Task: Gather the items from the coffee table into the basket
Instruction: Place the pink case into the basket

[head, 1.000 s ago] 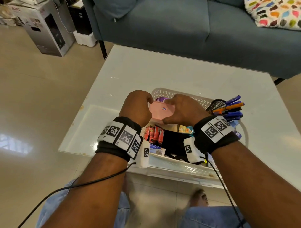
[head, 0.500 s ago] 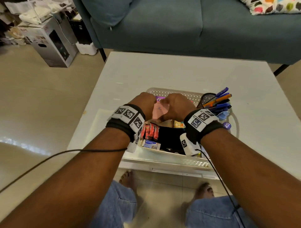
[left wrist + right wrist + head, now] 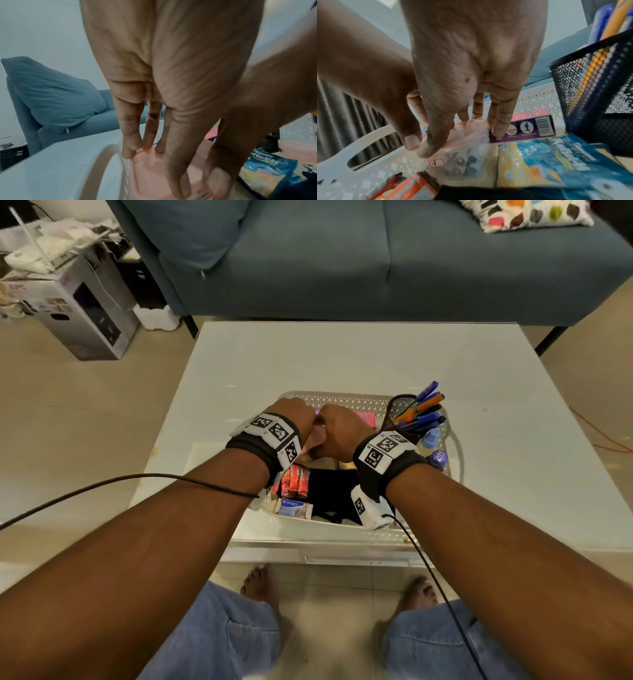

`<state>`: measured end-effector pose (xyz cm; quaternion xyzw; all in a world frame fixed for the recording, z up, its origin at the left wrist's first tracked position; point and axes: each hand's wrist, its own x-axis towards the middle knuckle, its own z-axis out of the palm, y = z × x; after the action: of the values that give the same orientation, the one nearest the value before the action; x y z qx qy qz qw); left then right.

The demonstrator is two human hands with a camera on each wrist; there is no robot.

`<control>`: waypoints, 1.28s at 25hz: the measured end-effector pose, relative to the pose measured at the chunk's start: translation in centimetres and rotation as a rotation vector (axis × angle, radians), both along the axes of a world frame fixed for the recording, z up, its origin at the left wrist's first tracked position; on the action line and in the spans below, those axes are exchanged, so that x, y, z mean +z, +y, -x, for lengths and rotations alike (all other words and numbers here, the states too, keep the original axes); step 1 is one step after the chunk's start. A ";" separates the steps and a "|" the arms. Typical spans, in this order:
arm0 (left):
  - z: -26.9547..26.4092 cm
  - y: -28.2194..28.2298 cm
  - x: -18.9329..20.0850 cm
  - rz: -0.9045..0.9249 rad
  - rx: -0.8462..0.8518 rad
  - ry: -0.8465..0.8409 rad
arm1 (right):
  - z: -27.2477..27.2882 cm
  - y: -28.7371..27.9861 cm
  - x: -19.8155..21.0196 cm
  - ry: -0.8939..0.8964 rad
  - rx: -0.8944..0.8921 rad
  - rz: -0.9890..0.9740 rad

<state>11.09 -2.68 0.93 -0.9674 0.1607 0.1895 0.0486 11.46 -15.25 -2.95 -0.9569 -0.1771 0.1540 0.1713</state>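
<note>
**A:** What sits in the white perforated plastic basket on the white glossy coffee table?

**B:** Going left to right: red snack sachets near the left wall, with a small blue-and-white packet in front of them. A black cloth item fills the near middle. A purple cardboard box with a pink top lies against the far wall. A blue-and-yellow foil snack bag lies flat beside it. On the right a black wire-mesh pen holder holds blue and orange pens, with a purple-capped bottle at the right end.

**A:** And the thing being put in?

**B:** A pale pink translucent plastic pouch, inside the basket at its left far corner, just beside the purple box. It carries a small red-bordered white label, and round dark cylinder ends, possibly batteries, show through the film.

**A:** How do the hands stand?

**B:** The left hand has straight fingers pointing down, the tips pressing on the pouch by the basket's left wall. The right hand grasps the pouch's upper edge: the thumb and a fingertip pinch the film, the other fingers resting behind it.
</note>
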 end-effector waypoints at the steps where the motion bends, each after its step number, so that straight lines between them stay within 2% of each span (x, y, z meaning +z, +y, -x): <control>1: 0.1 0.2 -0.1 -0.011 -0.010 -0.012 | 0.3 -0.2 0.2 0.021 -0.001 -0.025; 4: 1.1 1.3 -0.6 -0.004 -0.003 -0.043 | 1.3 -0.8 0.9 0.066 -0.005 -0.030; 6: 2.2 2.2 -0.8 0.062 0.041 -0.028 | 2.7 -1.8 1.8 0.052 -0.074 -0.068; 11: 5.2 4.0 -0.3 0.296 0.156 0.021 | 8.4 -7.6 4.1 -0.048 -0.469 -0.545; 14: 7.1 4.3 0.5 0.371 0.199 0.000 | 14.2 -9.8 3.6 -0.061 -0.647 -0.697; 17: 8.7 4.5 1.7 0.408 0.237 -0.001 | 19.1 -9.7 2.7 0.077 -0.727 -0.758; 21: 10.9 4.8 2.8 0.348 0.231 0.009 | 22.6 -8.0 2.4 0.541 -0.855 -0.825; 22: 11.5 4.9 2.8 0.340 0.224 0.023 | 22.7 -7.6 2.0 0.605 -0.905 -0.825; 23: 12.1 5.1 2.6 0.348 0.220 0.040 | 22.8 -7.3 1.8 0.617 -0.961 -0.827; 27: 12.7 5.7 2.1 0.439 0.218 0.043 | 21.7 -7.0 0.4 0.469 -1.174 -0.958; 29: 11.6 5.5 2.1 0.520 0.210 0.009 | 21.3 -6.5 0.0 0.508 -1.197 -0.972; 32: 7.1 4.0 2.0 0.593 0.122 -0.059 | 20.8 -5.5 -1.0 0.632 -1.201 -0.986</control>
<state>3.94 1.31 2.89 -0.9523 0.1489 0.1089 -0.2430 -9.36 -20.78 -3.96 -0.6160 0.3718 0.2026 0.6643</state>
